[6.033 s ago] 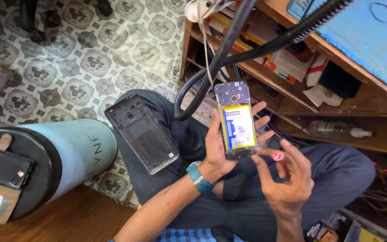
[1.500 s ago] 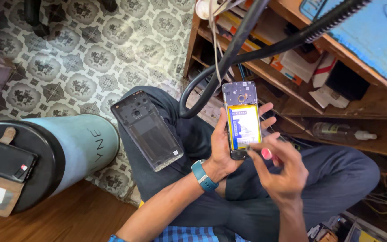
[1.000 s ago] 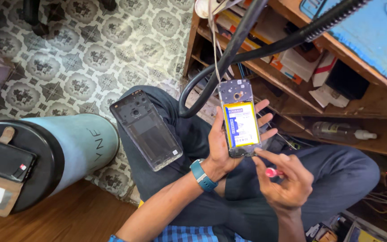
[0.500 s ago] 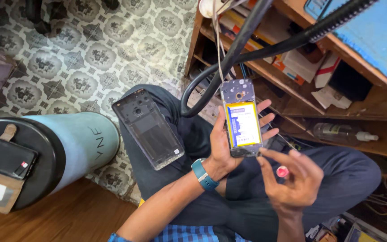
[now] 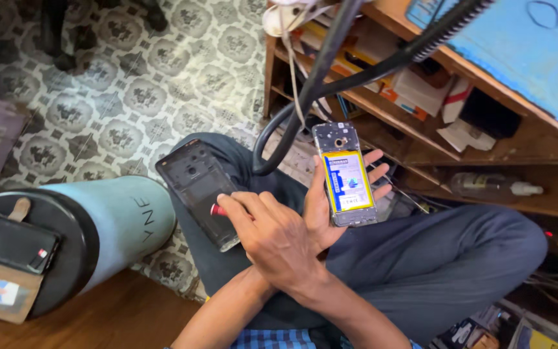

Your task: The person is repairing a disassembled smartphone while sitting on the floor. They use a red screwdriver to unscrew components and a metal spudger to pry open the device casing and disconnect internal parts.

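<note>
— Phone (image 5: 347,174) first: where is it?
— Centre of the frame, a little right, upright in the left hand (image 5: 330,207). Its back is off, so a yellow and blue battery (image 5: 348,182) faces the camera. The thumb lies along its left edge and the fingers show along the right edge, curled around the body.
— And the right hand (image 5: 272,236)?
— It crosses over the left wrist toward the left of the frame. Its fingers are pinched on a small red-handled tool (image 5: 217,209), whose red end touches the back cover (image 5: 198,192).
— Where does that cover lie?
— On the person's knee, left of centre, dark, inner side up, tilted diagonally.
— What surrounds them?
— Dark trousers (image 5: 434,258) fill the lower right. A pale blue cylinder (image 5: 108,223) lies on its side at lower left, with a black phone (image 5: 8,242) resting on its dark end. A thick black cable (image 5: 305,97) loops down from the top centre. Wooden shelves (image 5: 485,161) with boxes and a clear bottle (image 5: 485,186) run across the upper right, and patterned floor (image 5: 130,84) fills the upper left.
</note>
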